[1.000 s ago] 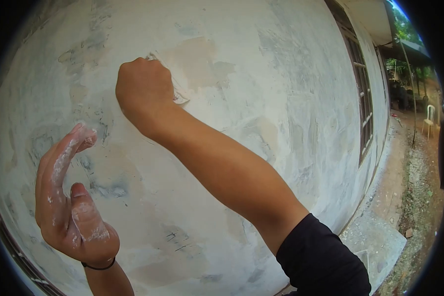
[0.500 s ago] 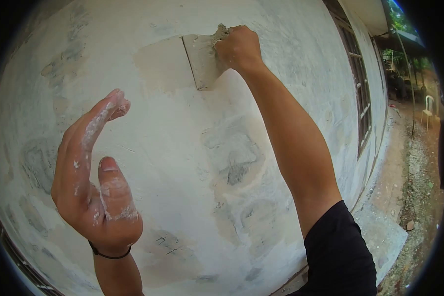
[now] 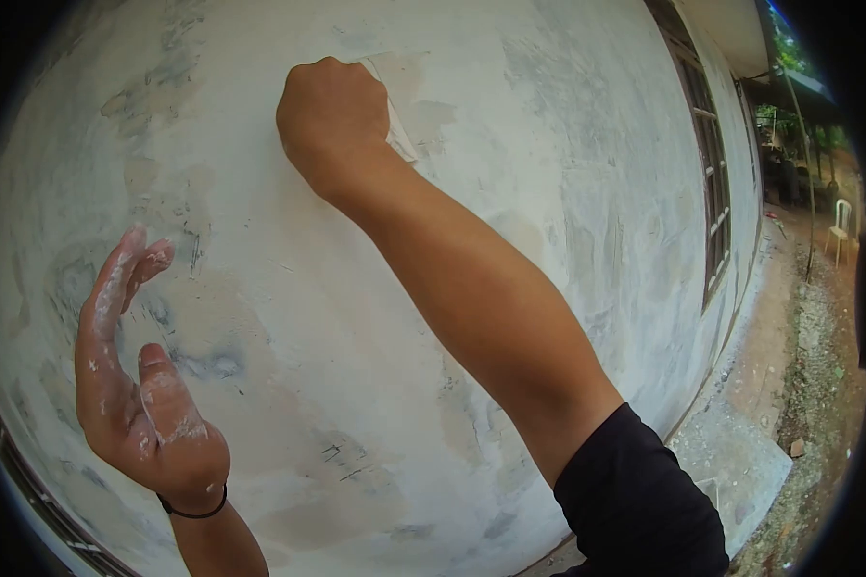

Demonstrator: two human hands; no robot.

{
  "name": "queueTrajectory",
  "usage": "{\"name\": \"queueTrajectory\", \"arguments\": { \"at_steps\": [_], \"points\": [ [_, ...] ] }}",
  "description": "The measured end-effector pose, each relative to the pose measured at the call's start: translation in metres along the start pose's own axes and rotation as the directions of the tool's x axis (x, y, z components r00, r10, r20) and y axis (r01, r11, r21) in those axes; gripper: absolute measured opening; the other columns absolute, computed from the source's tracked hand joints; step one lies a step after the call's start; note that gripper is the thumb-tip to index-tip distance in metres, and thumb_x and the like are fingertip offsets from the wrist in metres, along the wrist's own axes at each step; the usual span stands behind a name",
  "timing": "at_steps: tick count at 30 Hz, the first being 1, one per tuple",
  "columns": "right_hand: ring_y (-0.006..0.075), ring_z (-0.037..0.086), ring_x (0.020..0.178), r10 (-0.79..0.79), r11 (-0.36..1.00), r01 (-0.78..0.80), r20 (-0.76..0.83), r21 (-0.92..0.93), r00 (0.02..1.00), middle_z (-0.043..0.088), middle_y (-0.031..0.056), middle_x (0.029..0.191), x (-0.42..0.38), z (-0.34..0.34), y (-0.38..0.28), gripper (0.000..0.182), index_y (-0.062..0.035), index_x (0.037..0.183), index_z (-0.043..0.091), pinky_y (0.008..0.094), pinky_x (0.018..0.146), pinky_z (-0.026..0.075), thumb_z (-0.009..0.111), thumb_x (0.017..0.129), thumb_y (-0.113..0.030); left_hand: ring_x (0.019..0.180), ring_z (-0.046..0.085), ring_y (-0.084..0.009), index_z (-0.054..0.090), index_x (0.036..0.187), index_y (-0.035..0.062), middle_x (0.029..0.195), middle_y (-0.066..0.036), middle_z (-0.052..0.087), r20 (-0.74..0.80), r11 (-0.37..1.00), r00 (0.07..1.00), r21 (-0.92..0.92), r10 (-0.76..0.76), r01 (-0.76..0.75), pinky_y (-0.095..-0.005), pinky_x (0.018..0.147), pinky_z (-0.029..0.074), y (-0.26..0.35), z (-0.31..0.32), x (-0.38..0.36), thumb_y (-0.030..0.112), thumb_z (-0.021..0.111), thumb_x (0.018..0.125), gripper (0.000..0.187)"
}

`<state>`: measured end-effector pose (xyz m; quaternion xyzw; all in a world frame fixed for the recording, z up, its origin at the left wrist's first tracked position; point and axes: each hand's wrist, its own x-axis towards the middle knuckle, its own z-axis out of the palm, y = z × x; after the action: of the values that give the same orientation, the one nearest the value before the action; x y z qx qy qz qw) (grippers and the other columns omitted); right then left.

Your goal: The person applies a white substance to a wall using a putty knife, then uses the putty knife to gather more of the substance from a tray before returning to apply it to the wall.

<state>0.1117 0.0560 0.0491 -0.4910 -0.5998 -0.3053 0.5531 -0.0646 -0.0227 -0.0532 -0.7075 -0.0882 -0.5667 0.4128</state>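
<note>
My right hand (image 3: 335,111) is closed in a fist high on the wall, around a putty knife. Most of the putty knife (image 3: 399,135) is hidden behind the fist; a pale strip of its blade shows at the right, against the wall. The wall (image 3: 510,317) is whitish, with grey and beige patches of filler and some dark scratches. Lower left, my left hand (image 3: 149,385) is held up in front of the wall, fingers curved and thumb apart, with nothing in it. White paste is smeared on its fingers and thumb, and a dark band circles the wrist.
A barred window (image 3: 707,163) is set in the wall at the right. Past it runs a dirt and gravel path (image 3: 799,356) with a pale plastic chair (image 3: 840,231). A concrete slab (image 3: 741,471) lies at the wall's foot.
My right hand has moved left along the wall with the putty knife, and the blade now shows on the fist's right side. My left hand has shifted down and left, still empty.
</note>
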Motion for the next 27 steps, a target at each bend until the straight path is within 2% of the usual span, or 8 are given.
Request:
{"name": "queueTrajectory", "arguments": {
  "at_steps": [4,9,13,18,21,23,25,27],
  "points": [
    [0.0281,0.065,0.072,-0.074,0.991,0.072,0.009,0.113,0.997,0.065,0.0149,0.075,-0.004,0.002,-0.050,0.007,-0.0023,0.071,0.068,0.0339,0.060,0.054,0.062,0.067,-0.003,0.106,0.059,-0.0300,0.053,0.121,-0.0040,0.120,-0.019,0.057,-0.055,0.996,0.995,0.021,-0.084,0.085,-0.0404,0.093,0.041,-0.006,-0.027,-0.009,0.009,0.035,0.078,0.048],
    [0.0302,0.064,0.068,0.143,0.863,-0.145,0.041,0.483,0.989,0.063,0.0193,0.074,-0.001,-0.030,-0.018,0.009,0.0027,0.069,0.062,0.0346,0.057,0.053,0.061,0.067,-0.006,0.107,0.058,-0.0310,0.052,0.121,-0.0038,0.119,-0.020,0.058,0.006,0.997,1.000,0.074,-0.019,0.018,-0.0411,0.093,0.041,0.003,-0.025,0.002,0.008,0.035,0.077,0.049],
    [0.0277,0.063,0.067,0.350,0.825,-0.349,0.081,0.445,0.933,0.064,0.0176,0.074,0.015,-0.027,0.058,0.013,0.0040,0.070,0.059,0.0336,0.059,0.050,0.058,0.069,-0.008,0.107,0.058,-0.0311,0.052,0.121,-0.0038,0.118,-0.020,0.058,-0.001,0.999,1.000,-0.036,-0.004,0.004,-0.0408,0.093,0.042,0.025,0.014,0.021,0.008,0.036,0.079,0.046],
    [0.0284,0.062,0.070,0.373,0.915,-0.345,-0.114,0.208,0.921,0.064,0.0183,0.075,0.026,-0.027,0.143,0.019,0.0034,0.074,0.061,0.0339,0.062,0.051,0.058,0.070,-0.015,0.109,0.057,-0.0322,0.052,0.120,-0.0035,0.116,-0.020,0.059,0.091,0.987,0.985,-0.071,0.149,-0.143,-0.0432,0.098,0.040,0.025,0.060,0.033,0.005,0.039,0.079,0.044],
    [0.0289,0.063,0.071,0.373,0.928,-0.367,-0.165,0.065,0.913,0.065,0.0180,0.076,0.033,-0.049,0.180,0.019,0.0030,0.076,0.063,0.0347,0.062,0.051,0.058,0.071,-0.014,0.103,0.059,-0.0305,0.058,0.115,-0.0004,0.112,-0.017,0.061,0.072,0.990,0.987,0.011,0.142,-0.143,-0.0386,0.089,0.047,0.014,0.081,0.039,0.003,0.043,0.074,0.043],
    [0.0289,0.064,0.072,0.387,0.919,-0.395,-0.175,-0.010,0.905,0.065,0.0178,0.076,0.032,-0.068,0.174,0.017,0.0025,0.077,0.064,0.0351,0.062,0.052,0.057,0.072,-0.012,0.106,0.058,-0.0289,0.058,0.116,0.0038,0.113,-0.014,0.062,0.081,0.993,0.992,0.049,0.101,-0.105,-0.0374,0.092,0.045,0.008,0.087,0.041,-0.001,0.045,0.073,0.046],
    [0.0393,0.063,0.089,0.315,0.945,-0.327,-0.249,-0.005,0.916,0.064,0.0238,0.094,0.024,-0.085,0.149,0.019,-0.0007,0.083,0.067,0.0384,0.073,0.052,0.063,0.078,-0.018,0.112,0.055,-0.0291,0.056,0.118,0.0030,0.116,-0.015,0.060,0.103,0.992,0.990,0.061,0.101,-0.108,-0.0397,0.097,0.041,0.006,0.083,0.045,0.000,0.043,0.077,0.043],
    [0.0384,0.063,0.086,0.218,0.974,-0.227,-0.273,0.000,0.937,0.064,0.0243,0.089,0.021,-0.069,0.123,0.019,0.0009,0.083,0.066,0.0389,0.072,0.052,0.062,0.077,-0.016,0.117,0.052,-0.0292,0.054,0.120,0.0021,0.120,-0.016,0.058,0.122,0.991,0.987,0.079,0.101,-0.111,-0.0420,0.101,0.038,0.004,0.072,0.045,0.000,0.041,0.081,0.041]
  ]
}}
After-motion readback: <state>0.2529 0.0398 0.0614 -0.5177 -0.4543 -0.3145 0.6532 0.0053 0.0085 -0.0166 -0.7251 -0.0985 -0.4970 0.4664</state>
